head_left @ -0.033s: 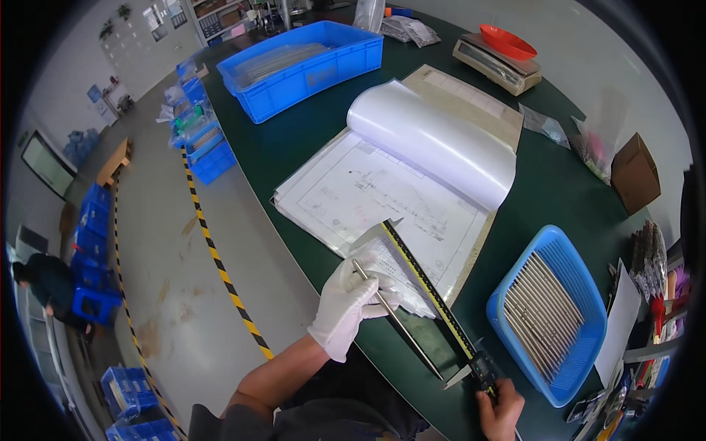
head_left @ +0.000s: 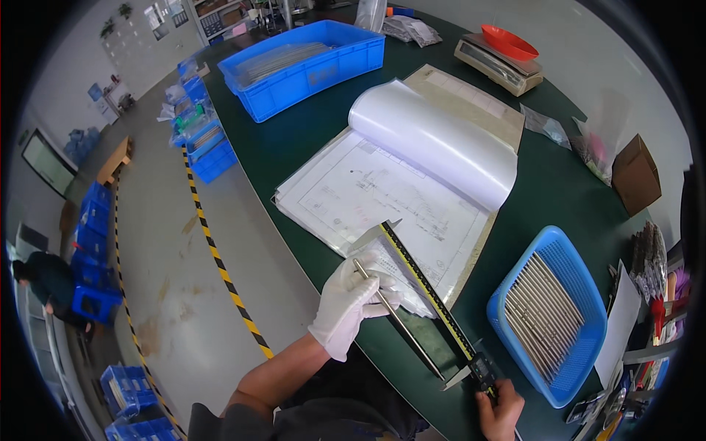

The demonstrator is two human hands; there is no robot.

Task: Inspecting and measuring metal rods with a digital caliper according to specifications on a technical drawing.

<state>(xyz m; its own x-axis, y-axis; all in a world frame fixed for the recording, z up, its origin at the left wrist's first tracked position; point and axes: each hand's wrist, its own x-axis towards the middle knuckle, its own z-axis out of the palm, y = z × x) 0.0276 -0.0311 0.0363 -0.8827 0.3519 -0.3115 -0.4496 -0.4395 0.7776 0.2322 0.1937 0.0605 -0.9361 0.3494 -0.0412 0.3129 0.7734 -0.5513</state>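
Note:
My left hand [head_left: 340,309], in a white glove, is closed around a slim metal rod [head_left: 409,335] near its upper end. The rod slants down to the right, its lower tip close to the jaws at the caliper's display end. My bare right hand [head_left: 501,413] grips a long digital caliper [head_left: 428,288] by that end. The caliper's beam runs up and left, and its far jaw stands over an open binder of drawings [head_left: 382,187]. A crumpled clear plastic sheet [head_left: 401,283] lies behind my left hand. To the right, a light blue basket [head_left: 597,323] holds several similar rods [head_left: 543,316].
On the green table [head_left: 298,158] stand a blue crate [head_left: 316,82] with rods and a scale [head_left: 494,65] bearing a red dish [head_left: 509,42]. A brown carton [head_left: 636,170] is at the right. Left, beyond the table edge, are striped floor tape [head_left: 213,250] and a person [head_left: 53,283].

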